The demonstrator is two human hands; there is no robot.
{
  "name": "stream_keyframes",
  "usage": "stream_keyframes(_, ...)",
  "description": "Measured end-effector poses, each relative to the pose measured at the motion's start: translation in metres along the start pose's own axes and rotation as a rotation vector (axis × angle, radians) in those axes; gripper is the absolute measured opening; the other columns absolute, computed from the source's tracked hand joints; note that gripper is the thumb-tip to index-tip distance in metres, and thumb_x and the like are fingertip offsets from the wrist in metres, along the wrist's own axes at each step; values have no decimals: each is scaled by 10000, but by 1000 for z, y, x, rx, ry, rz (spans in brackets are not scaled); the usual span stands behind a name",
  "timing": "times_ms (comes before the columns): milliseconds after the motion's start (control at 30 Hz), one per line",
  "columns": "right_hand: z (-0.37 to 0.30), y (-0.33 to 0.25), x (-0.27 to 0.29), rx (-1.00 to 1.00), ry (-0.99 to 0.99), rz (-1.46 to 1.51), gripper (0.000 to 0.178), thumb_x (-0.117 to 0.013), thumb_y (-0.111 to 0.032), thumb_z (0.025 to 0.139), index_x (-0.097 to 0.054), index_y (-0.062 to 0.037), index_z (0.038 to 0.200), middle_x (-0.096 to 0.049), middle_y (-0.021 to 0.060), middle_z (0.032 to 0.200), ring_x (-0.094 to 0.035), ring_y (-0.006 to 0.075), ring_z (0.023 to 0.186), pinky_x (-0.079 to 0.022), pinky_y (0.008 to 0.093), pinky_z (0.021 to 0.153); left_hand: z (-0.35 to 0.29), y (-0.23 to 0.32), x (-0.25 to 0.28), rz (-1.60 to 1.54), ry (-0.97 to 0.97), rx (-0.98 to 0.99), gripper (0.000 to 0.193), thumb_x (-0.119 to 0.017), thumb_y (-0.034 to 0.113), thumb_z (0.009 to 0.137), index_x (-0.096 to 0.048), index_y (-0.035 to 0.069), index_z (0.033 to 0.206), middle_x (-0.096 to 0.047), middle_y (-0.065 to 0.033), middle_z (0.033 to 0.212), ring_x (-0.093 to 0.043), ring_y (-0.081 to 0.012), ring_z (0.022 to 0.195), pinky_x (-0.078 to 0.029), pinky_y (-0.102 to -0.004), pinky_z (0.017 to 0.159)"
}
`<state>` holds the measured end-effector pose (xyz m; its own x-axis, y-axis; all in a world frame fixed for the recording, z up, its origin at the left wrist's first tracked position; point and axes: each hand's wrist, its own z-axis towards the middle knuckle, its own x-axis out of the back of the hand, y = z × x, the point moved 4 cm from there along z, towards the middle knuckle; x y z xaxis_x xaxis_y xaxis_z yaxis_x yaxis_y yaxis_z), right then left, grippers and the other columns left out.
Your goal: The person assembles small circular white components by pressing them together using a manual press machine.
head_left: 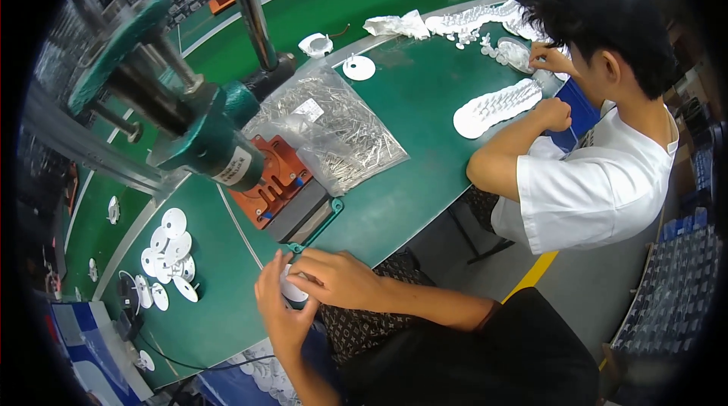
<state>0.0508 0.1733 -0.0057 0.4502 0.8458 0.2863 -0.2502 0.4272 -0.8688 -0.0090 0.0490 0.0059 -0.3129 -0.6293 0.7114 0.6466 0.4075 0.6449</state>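
Between my two hands, at the near edge of the green table, is a white round plastic disc (291, 290), partly covered by fingers. My left hand (277, 306) grips it from the left side. From the right, my right hand (339, 279) has its fingers closed at the disc's upper face; whether they pinch a small part there is hidden. Just beyond my fingers stands an orange fixture (274, 182) with a grey block (309, 213) at its near side. A green press head (205, 137) hangs over this fixture.
A clear bag of metal pins (356, 137) lies beyond the fixture. Several white discs (173, 258) are heaped at left. A bin of white parts (262, 376) sits below the table edge. At right, a co-worker (591, 156) handles parts beside a row of stacked discs (497, 106).
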Motion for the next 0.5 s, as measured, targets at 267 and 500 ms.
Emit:
stream_keyframes(267,-69,4,35,608,82,-351,135,-715,-160,788,-596,-98,779,-498,44,703,-565,171,600,-450,298,478,1,-3,-3,-2,26,-2,730,-772,66,686,-499,1,1360,-649,-137,1232,-547,-329,1170,-378,-425,1033)
stream_keyframes(500,-157,203,240,-306,21,-1594,371,-651,-142,786,-623,-18,1135,-631,191,1024,-609,370,865,-507,522,743,1,6,2,36,65,13,702,-765,65,692,-517,3,1346,-644,-136,1226,-548,-332,1161,-378,-420,1036)
